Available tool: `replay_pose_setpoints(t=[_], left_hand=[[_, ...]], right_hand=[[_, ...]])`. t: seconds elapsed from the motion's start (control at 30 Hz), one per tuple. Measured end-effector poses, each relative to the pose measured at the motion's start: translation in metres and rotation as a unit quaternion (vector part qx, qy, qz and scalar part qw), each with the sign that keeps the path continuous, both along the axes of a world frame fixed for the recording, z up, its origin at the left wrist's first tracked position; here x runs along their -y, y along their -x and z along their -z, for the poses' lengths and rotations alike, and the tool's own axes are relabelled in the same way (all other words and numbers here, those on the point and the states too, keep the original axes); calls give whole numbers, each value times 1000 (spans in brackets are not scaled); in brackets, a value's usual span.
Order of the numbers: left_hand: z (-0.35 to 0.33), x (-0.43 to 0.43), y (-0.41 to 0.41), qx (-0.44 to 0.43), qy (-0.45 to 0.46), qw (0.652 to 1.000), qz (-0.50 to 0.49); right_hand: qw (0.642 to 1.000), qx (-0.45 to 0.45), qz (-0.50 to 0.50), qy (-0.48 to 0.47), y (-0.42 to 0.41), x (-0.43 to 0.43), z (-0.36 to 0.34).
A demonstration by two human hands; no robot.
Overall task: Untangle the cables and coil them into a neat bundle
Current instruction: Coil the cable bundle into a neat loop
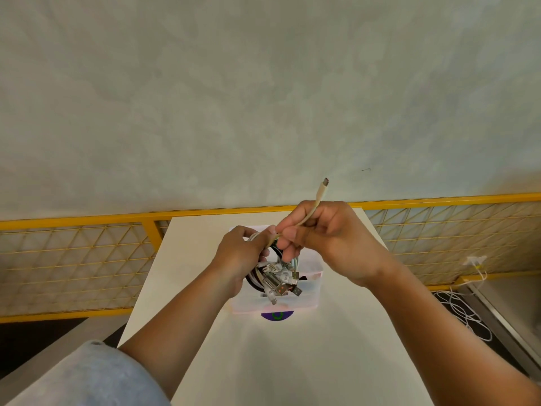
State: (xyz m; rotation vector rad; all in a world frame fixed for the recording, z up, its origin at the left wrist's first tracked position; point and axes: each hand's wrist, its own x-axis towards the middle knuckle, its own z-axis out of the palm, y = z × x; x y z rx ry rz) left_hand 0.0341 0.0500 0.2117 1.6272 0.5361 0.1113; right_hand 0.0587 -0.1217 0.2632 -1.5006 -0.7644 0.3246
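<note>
A beige cable (314, 207) runs up through my right hand (325, 238), whose fingers curl round it; its plug end (325, 182) sticks up above the knuckles. My left hand (240, 256) grips the coiled loops of the same cable just left of the right hand, over a clear plastic box (304, 300). Inside the box lies a tangle of white and black cables with several USB plugs (278, 281). Both hands are above the box's back half and hide part of it.
The box stands mid-way on a narrow white table (263, 361), with a purple sticker (276, 315) at its front edge. A yellow mesh fence (76, 259) runs behind the table. Loose white cable (465, 315) lies on the floor at right.
</note>
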Motion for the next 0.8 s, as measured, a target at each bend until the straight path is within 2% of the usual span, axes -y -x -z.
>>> replay_pose_setpoints(t=[0.1,0.3,0.47,0.6,0.8], left_hand=[[-2,2,-2,-5,20,1000,-4],[-1,4,-2,-12,0,1000,-1],[-3,5,6,-15,-35,997,65],[-10,6,16,16,-61,988,144],[-16,3,18,40,-21,979,197]], right_hand=[[1000,5,-21,-3,2,0,-3],[999,-4,-34,-26,3,1,-6],[994,-20,77,-70,-6,-1,-3],[980,-75,156,-99,-16,3,0],[965,-118,210,-105,-26,14,6]])
